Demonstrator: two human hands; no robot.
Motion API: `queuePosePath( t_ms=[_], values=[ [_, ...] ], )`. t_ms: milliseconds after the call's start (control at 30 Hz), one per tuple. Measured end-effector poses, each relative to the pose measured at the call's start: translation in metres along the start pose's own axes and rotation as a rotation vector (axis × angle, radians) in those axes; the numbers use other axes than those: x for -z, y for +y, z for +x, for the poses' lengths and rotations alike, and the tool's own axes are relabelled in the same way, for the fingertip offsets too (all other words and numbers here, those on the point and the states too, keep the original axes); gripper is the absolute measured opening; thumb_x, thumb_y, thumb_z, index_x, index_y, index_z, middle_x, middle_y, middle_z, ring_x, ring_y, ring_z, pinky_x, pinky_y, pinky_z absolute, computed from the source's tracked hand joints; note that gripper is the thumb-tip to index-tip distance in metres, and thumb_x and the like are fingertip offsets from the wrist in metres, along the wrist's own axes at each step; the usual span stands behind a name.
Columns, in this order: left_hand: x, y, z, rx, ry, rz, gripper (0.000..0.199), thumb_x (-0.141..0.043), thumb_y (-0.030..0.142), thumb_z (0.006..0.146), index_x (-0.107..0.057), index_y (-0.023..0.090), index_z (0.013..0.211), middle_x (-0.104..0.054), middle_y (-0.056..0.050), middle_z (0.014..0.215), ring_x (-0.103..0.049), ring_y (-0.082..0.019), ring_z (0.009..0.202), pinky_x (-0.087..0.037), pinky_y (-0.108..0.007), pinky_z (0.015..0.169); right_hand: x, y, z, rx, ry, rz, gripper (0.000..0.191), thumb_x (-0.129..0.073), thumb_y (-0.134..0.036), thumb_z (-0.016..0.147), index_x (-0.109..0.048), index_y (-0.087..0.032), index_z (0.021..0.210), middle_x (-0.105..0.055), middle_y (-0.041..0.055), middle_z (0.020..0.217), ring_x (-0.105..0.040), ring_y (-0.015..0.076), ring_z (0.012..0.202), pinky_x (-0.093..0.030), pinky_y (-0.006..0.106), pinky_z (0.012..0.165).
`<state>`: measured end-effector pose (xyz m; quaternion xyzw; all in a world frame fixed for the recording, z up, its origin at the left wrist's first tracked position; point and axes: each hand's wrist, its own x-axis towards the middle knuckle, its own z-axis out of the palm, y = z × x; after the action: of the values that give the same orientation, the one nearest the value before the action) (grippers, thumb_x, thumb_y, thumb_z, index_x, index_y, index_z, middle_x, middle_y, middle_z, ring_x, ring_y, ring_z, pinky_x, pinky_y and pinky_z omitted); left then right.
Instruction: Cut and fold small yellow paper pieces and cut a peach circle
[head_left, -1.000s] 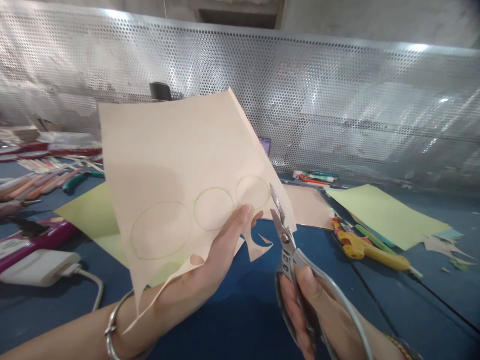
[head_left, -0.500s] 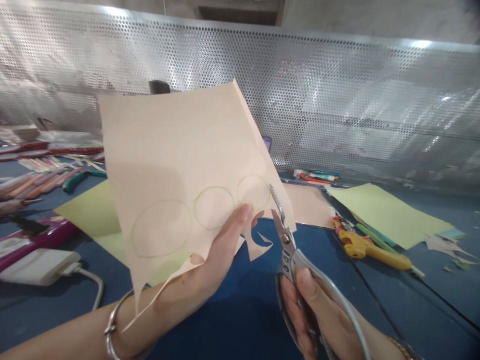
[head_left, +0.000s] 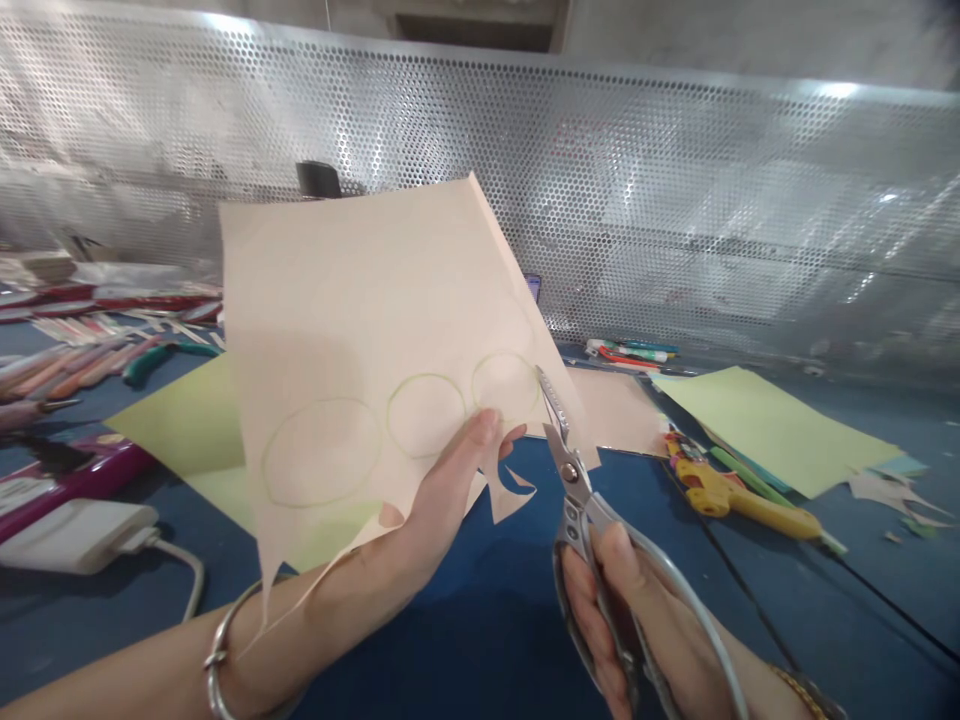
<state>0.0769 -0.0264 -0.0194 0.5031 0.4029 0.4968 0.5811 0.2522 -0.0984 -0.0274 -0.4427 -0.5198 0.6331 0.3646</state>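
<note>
A large cream paper sheet [head_left: 360,290] stands tilted in front of me, with three circles drawn in green along its lower part. My left hand [head_left: 442,490] pinches its lower edge, thumb on the near face below the rightmost circle and fingers mostly hidden behind. A ragged cut strip of the paper dangles beside the fingertips. My right hand [head_left: 637,610] grips metal scissors [head_left: 572,480] by the handles. Their parted blades lie at the sheet's right side, the upper one over the paper close to the rightmost circle's edge.
Right of the hands lie a yellow glue gun [head_left: 742,500], a stack of green paper [head_left: 780,425] and paper scraps [head_left: 892,495]. On the left are a white charger [head_left: 79,535], a purple power strip [head_left: 97,475] and several pens [head_left: 90,365]. A perforated metal panel [head_left: 675,200] rises behind.
The sheet's upper left corner has shifted right and slightly down. The dangling strip has swung a little left. Both hands keep their grip, and the scissors have barely moved.
</note>
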Motion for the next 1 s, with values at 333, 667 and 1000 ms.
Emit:
queuePosePath(
  t_ms=[333, 667, 1000],
  values=[
    [-0.003, 0.007, -0.003, 0.075, 0.07, 0.096, 0.047, -0.052, 0.052, 0.082, -0.061, 0.023, 0.119, -0.061, -0.007, 0.127, -0.047, -0.028, 0.127, -0.034, -0.04, 0.107, 0.004, -0.003, 0.007, 0.057, -0.036, 0.127, 0.058, -0.034, -0.075, 0.081, -0.043, -0.019, 0.072, -0.043, -0.0058, 0.054, -0.041, 0.0048, 0.038, -0.04, 0.017, 0.036],
    [-0.014, 0.022, -0.006, 0.156, 0.041, 0.048, 0.047, -0.051, 0.058, 0.082, -0.068, 0.022, 0.106, -0.068, -0.006, 0.116, -0.052, -0.026, 0.121, -0.033, -0.038, 0.108, 0.005, 0.001, 0.007, 0.066, 0.006, -0.01, 0.06, -0.032, -0.074, 0.083, -0.043, -0.019, 0.063, -0.039, -0.0061, 0.047, -0.038, 0.0044, 0.033, -0.031, 0.017, 0.033],
    [-0.013, 0.029, -0.005, 0.108, 0.056, 0.016, 0.049, -0.054, 0.053, 0.081, -0.063, 0.016, 0.113, -0.07, -0.01, 0.11, -0.055, -0.028, 0.117, -0.036, -0.04, 0.105, 0.017, -0.005, 0.003, 0.142, 0.066, -0.256, 0.058, -0.03, -0.067, 0.089, -0.043, -0.019, 0.059, -0.04, -0.0054, 0.043, -0.04, 0.0061, 0.036, -0.033, 0.019, 0.038]
  ],
)
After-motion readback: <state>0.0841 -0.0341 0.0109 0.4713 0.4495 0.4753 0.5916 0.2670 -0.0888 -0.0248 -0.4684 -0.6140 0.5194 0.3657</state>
